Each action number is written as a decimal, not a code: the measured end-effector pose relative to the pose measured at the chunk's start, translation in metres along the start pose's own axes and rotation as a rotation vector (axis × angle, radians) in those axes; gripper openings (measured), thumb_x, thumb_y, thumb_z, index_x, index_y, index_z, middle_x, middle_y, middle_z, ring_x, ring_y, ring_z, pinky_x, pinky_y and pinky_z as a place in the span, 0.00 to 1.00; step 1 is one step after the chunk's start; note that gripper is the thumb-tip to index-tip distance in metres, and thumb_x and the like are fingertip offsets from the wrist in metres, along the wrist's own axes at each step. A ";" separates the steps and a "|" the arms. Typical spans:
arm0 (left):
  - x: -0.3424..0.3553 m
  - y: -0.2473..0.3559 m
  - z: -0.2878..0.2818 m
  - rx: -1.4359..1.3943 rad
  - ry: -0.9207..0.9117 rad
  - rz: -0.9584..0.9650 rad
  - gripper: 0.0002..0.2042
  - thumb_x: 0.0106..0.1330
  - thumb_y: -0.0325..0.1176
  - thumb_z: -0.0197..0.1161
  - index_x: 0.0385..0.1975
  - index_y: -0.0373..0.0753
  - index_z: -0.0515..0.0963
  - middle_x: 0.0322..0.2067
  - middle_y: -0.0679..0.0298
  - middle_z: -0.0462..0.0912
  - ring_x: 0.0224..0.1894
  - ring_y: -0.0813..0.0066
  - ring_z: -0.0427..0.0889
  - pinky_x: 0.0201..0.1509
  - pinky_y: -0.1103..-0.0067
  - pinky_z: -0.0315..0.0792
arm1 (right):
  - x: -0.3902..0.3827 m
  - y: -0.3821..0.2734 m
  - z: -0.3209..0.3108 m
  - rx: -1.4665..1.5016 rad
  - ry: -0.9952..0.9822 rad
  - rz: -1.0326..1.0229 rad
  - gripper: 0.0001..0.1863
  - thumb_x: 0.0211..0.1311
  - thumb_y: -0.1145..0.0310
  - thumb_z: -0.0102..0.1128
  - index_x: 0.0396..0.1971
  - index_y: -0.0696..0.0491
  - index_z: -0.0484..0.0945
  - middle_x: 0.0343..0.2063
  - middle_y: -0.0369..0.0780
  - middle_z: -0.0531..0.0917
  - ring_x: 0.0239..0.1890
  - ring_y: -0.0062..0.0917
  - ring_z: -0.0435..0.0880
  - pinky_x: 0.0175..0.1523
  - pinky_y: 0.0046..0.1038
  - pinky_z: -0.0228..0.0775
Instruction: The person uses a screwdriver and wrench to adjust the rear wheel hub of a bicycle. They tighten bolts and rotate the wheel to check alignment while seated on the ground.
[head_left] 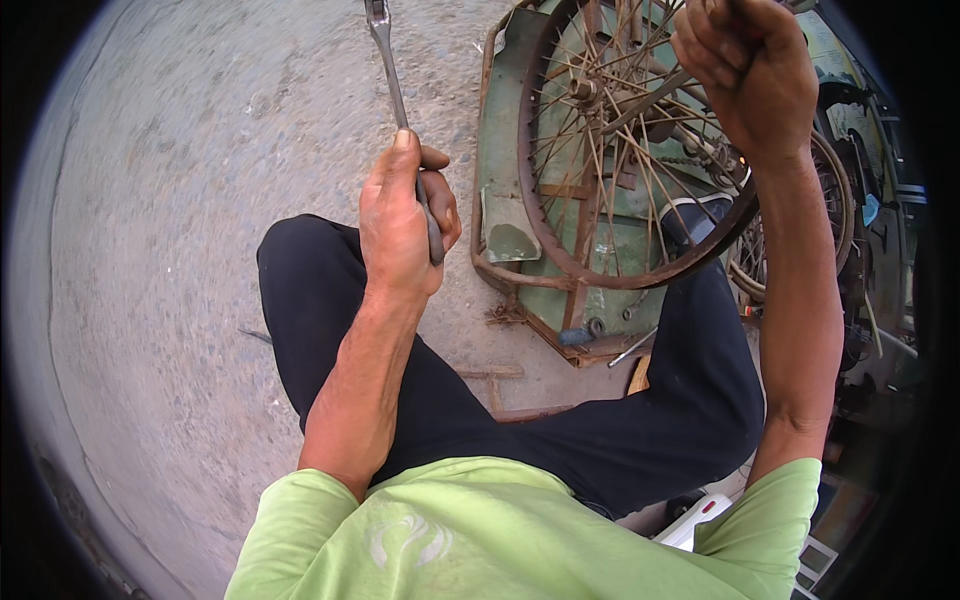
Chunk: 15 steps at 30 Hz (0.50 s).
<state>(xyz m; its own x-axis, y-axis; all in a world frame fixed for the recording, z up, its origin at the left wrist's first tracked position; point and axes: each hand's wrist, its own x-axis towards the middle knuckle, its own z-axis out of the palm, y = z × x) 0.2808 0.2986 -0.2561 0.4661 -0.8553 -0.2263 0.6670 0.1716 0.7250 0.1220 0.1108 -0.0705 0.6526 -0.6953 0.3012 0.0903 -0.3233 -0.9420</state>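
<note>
A long metal wrench (pixel 396 90) stands upright in my left hand (pixel 400 215), which is closed round its handle above my left knee. Its head points to the top of the view. On the right, my right hand (pixel 755 75) is raised over the spoked wheel (pixel 640 282) with its fingers curled in; what they hold, if anything, is hidden. From near those fingers a flat metal bar (pixel 648 104) slants toward the wheel's hub (pixel 583 90). The wheel's rusty rim tilts in front of a green vehicle body, and my right foot shows behind its spokes.
The green metal body (pixel 505 140) has a rusty tube frame. Small round parts (pixel 597 326) and a thin metal rod (pixel 632 348) lie by its near edge. A second spoked wheel (pixel 845 190) stands at the right. Rough concrete ground (pixel 190 200) spreads to the left.
</note>
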 end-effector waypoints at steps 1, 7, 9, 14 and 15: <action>0.000 0.000 0.000 0.010 0.010 -0.005 0.22 0.82 0.51 0.49 0.38 0.34 0.72 0.12 0.68 0.66 0.09 0.81 0.60 0.13 0.81 0.58 | 0.001 0.002 -0.003 0.022 0.013 0.010 0.18 0.73 0.56 0.47 0.23 0.49 0.69 0.14 0.29 0.61 0.13 0.16 0.57 0.20 0.22 0.52; 0.000 0.002 0.001 0.032 0.035 -0.001 0.22 0.82 0.52 0.48 0.39 0.34 0.71 0.11 0.69 0.65 0.08 0.81 0.57 0.13 0.81 0.57 | 0.068 0.028 -0.062 0.315 -0.166 0.142 0.18 0.72 0.53 0.50 0.24 0.48 0.71 0.14 0.28 0.62 0.13 0.16 0.58 0.21 0.22 0.52; -0.001 0.001 0.001 0.034 0.033 0.010 0.22 0.82 0.51 0.49 0.39 0.34 0.71 0.11 0.69 0.65 0.08 0.81 0.57 0.13 0.80 0.56 | 0.098 0.033 -0.078 0.506 -0.274 0.238 0.17 0.72 0.54 0.51 0.24 0.47 0.72 0.14 0.27 0.62 0.13 0.15 0.58 0.20 0.22 0.52; -0.004 0.001 0.000 0.031 0.020 -0.006 0.22 0.82 0.51 0.48 0.39 0.34 0.71 0.11 0.68 0.65 0.08 0.80 0.57 0.13 0.81 0.56 | 0.104 0.003 -0.065 0.174 0.231 -0.059 0.16 0.71 0.56 0.53 0.24 0.46 0.73 0.12 0.26 0.62 0.12 0.15 0.58 0.18 0.22 0.50; -0.004 0.002 0.000 0.032 0.030 -0.011 0.22 0.82 0.51 0.48 0.39 0.34 0.71 0.11 0.68 0.65 0.08 0.80 0.57 0.13 0.81 0.56 | 0.099 -0.007 -0.054 0.210 0.235 -0.090 0.16 0.72 0.56 0.52 0.23 0.46 0.73 0.11 0.25 0.61 0.10 0.14 0.57 0.17 0.22 0.50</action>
<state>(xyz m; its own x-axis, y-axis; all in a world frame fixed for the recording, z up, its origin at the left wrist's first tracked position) 0.2800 0.3023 -0.2540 0.4769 -0.8416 -0.2536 0.6536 0.1466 0.7425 0.1455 0.0097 -0.0260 0.4459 -0.8069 0.3874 0.3084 -0.2678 -0.9128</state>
